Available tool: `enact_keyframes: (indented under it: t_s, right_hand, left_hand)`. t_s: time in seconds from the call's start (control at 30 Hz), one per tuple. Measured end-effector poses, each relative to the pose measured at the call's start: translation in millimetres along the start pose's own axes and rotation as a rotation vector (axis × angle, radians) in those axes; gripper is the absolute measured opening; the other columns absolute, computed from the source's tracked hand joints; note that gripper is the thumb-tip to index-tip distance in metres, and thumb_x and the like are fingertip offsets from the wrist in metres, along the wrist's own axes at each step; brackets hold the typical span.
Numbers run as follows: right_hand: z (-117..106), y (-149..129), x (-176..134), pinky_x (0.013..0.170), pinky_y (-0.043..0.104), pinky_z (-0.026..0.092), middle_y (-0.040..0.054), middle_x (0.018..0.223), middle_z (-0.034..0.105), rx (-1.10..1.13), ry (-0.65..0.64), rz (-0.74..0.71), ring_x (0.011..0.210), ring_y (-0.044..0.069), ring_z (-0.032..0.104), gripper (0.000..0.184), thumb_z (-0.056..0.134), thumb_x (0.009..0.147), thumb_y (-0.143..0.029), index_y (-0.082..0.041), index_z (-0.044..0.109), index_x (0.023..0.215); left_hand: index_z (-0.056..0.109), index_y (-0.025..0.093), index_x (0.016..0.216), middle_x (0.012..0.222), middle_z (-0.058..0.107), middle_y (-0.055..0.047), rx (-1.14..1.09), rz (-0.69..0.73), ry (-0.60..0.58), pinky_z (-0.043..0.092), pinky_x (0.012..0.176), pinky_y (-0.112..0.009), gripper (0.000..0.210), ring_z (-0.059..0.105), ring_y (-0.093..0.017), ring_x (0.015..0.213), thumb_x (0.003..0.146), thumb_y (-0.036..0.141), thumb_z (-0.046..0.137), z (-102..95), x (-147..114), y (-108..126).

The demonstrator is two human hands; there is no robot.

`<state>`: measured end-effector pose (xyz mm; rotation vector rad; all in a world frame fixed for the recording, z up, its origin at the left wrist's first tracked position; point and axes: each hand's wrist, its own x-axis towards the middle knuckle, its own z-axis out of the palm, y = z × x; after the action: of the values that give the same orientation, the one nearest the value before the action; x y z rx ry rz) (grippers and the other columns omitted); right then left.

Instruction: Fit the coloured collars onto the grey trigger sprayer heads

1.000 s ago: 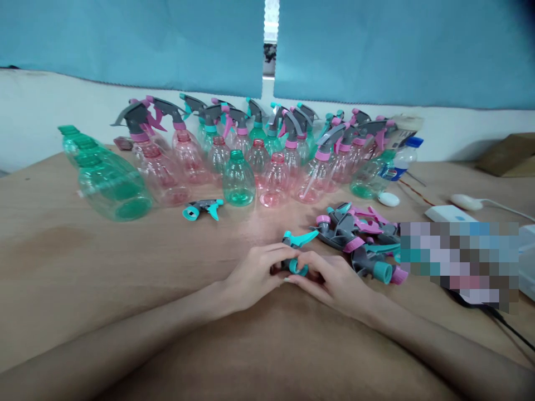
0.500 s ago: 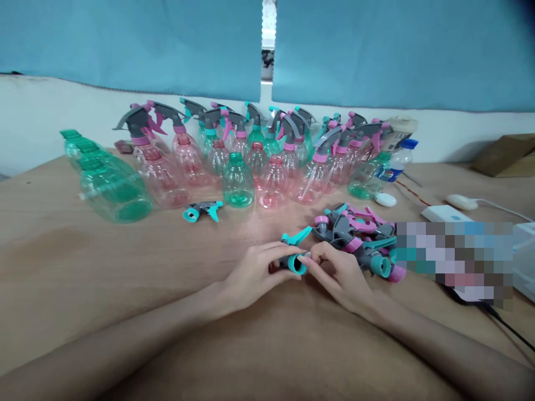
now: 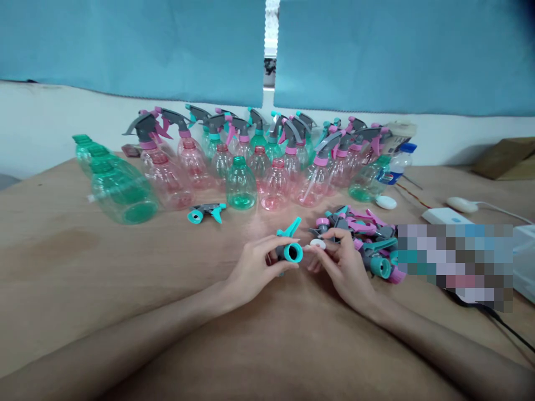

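Note:
My left hand (image 3: 259, 264) is closed around a grey and turquoise spray trigger head (image 3: 293, 253), whose open collar faces me. Between the thumb and fingers of my right hand (image 3: 345, 267) is a small white round washer (image 3: 317, 244), held just right of the collar and apart from it. Behind my right hand lies a pile of loose trigger heads (image 3: 361, 223) in grey, pink and turquoise. One more turquoise and grey trigger head (image 3: 207, 213) rests alone on the table, beyond my left hand.
Pink and green bottles stand across the back, many with trigger heads on; a green bottle (image 3: 241, 186) and a pink bottle (image 3: 273, 189) have bare necks. Capless green bottles (image 3: 125, 195) are at left. A white oval object (image 3: 385, 202), white box (image 3: 448, 216) and cables lie right.
My right hand has drawn back from the collar, and the white washer in its fingers now shows plainly. The trigger head in my left hand has tilted and shifted slightly.

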<state>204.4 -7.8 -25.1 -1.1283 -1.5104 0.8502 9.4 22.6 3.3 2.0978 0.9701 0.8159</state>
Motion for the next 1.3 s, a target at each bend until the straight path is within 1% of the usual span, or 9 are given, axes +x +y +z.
enact_keyframes:
  t_s: [0.1,0.23,0.33,0.47,0.6,0.73,0.93,1.03,1.3]
  right_hand:
    - [-1.9,-3.1,0.6,0.049,0.024,0.049,-0.0039,0.062,0.059,-0.083,-0.044,-0.043,0.050,0.013,0.059,0.020,0.046,0.093,-0.035,-0.022,0.043,0.108]
    - [-4.6,-7.8,0.6,0.049,0.022,0.044,-0.0015,0.066,0.058,-0.212,-0.104,-0.105,0.047,0.009,0.050,0.022,0.039,0.097,-0.033,-0.019,0.056,0.100]
    - [-5.7,-10.5,-1.1,0.054,0.024,0.045,-0.0005,0.069,0.057,-0.258,-0.066,-0.136,0.054,0.011,0.052,0.024,0.037,0.097,-0.030,-0.020,0.058,0.099]
    - [-5.9,-15.9,-4.6,0.066,0.027,0.049,0.0008,0.073,0.057,-0.315,-0.012,-0.222,0.068,0.014,0.057,0.025,0.035,0.097,-0.027,-0.021,0.057,0.108]
    - [-4.5,-16.5,-5.8,0.061,0.027,0.050,-0.0004,0.068,0.059,-0.337,-0.080,-0.245,0.060,0.014,0.058,0.027,0.035,0.097,-0.029,-0.021,0.050,0.119]
    - [-2.8,-8.6,-4.9,0.047,0.022,0.044,-0.0017,0.065,0.060,-0.231,-0.092,-0.161,0.054,0.013,0.058,0.014,0.044,0.094,-0.032,-0.021,0.045,0.103]
    - [0.1,-4.6,-8.0,0.045,0.020,0.043,-0.0017,0.069,0.063,-0.009,-0.176,-0.072,0.053,0.011,0.057,0.015,0.048,0.093,-0.032,-0.022,0.038,0.098]
    - [0.5,-7.9,-10.2,0.044,0.020,0.042,-0.0030,0.065,0.062,-0.046,-0.203,-0.064,0.046,0.009,0.051,0.014,0.048,0.093,-0.032,-0.022,0.040,0.098]
    - [0.7,-12.7,-7.7,0.041,0.019,0.039,-0.0045,0.060,0.061,-0.170,-0.238,-0.113,0.044,0.009,0.053,0.013,0.047,0.093,-0.033,-0.022,0.045,0.098]
  left_hand:
    - [0.064,0.022,0.109,0.087,0.065,0.001,-0.002,0.002,0.025,0.043,0.057,-0.021,0.029,0.051,-0.010,0.064,0.080,0.027,0.066,0.0,0.3,0.3]
    - [0.065,0.021,0.107,0.086,0.065,0.001,-0.006,0.003,0.052,0.042,0.056,-0.020,0.028,0.050,-0.009,0.061,0.079,0.025,0.068,-0.2,0.4,1.4]
    - [0.064,0.023,0.107,0.082,0.064,0.002,0.007,-0.006,0.050,0.042,0.055,-0.020,0.029,0.050,-0.010,0.061,0.078,0.024,0.069,-0.6,0.5,2.2]
    - [0.064,0.023,0.108,0.088,0.066,0.001,0.008,0.003,0.037,0.044,0.057,-0.021,0.030,0.052,-0.010,0.063,0.079,0.025,0.069,-0.7,0.8,2.1]
    - [0.064,0.023,0.109,0.101,0.067,0.000,0.007,0.026,0.007,0.044,0.059,-0.021,0.028,0.055,-0.010,0.067,0.081,0.022,0.066,-0.7,1.0,0.9]
    - [0.064,0.022,0.108,0.095,0.067,0.000,0.014,0.046,-0.016,0.044,0.059,-0.021,0.028,0.054,-0.010,0.066,0.080,0.022,0.067,-1.1,1.3,1.8]
    - [0.065,0.022,0.107,0.089,0.067,0.000,0.031,0.115,-0.069,0.045,0.064,-0.022,0.027,0.058,-0.012,0.070,0.081,0.020,0.067,-1.0,0.2,4.4]
    - [0.065,0.021,0.108,0.091,0.068,-0.001,0.057,0.111,-0.072,0.046,0.065,-0.023,0.027,0.058,-0.012,0.071,0.081,0.023,0.067,-0.5,-0.6,2.8]
    - [0.066,0.022,0.106,0.090,0.069,-0.002,0.070,0.141,-0.097,0.047,0.066,-0.024,0.026,0.060,-0.014,0.072,0.080,0.027,0.068,-0.4,-0.3,1.3]
